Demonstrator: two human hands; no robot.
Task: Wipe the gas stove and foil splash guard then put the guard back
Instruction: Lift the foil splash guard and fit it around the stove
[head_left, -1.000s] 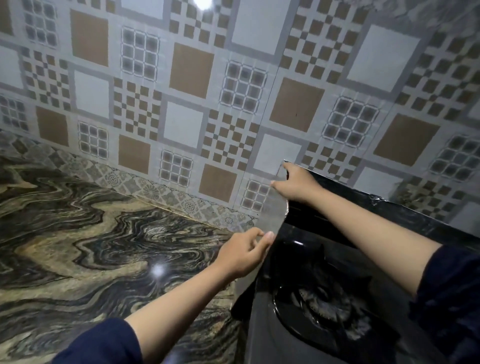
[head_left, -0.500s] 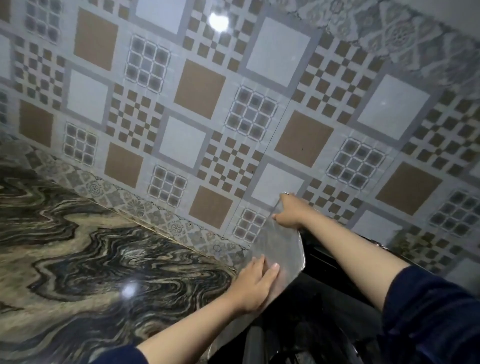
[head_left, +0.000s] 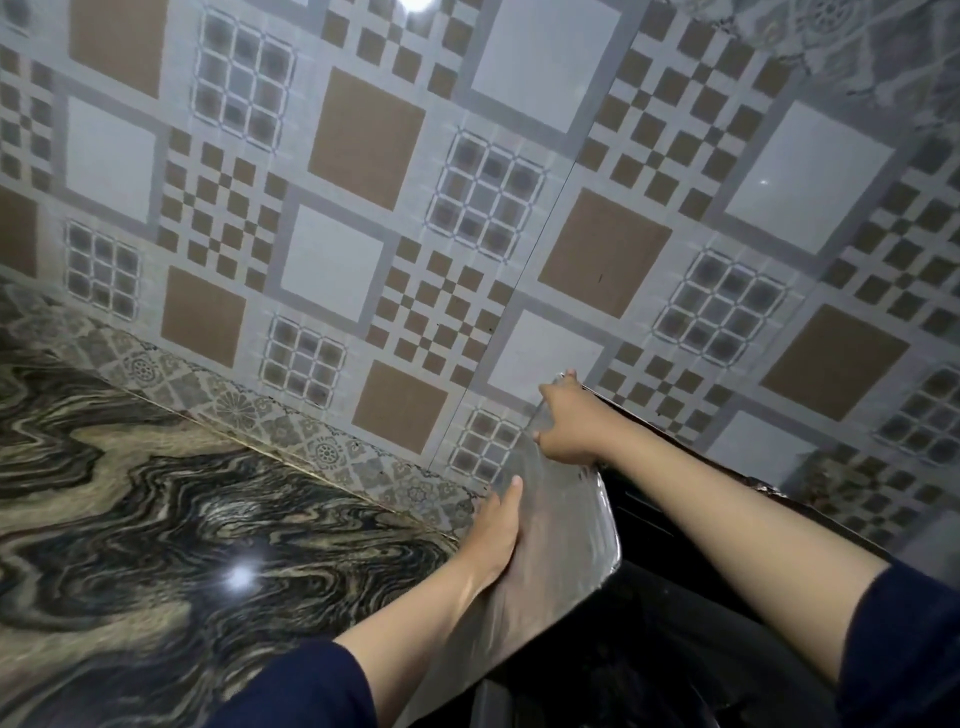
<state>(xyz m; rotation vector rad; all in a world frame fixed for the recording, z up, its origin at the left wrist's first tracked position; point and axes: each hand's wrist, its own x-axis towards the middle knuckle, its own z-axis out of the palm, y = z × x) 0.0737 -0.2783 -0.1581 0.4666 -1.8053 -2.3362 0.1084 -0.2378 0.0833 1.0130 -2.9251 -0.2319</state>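
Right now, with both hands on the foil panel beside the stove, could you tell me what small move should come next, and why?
Probably press the foil splash guard upright against the stove: it leans outward, the left hand flat on its outer face, the right hand gripping its top corner by the tiled wall.

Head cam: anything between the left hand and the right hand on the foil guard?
Only bare foil. The left hand lies flat on the guard lower down, the right hand holds its top corner, and the head view shows nothing else between them.
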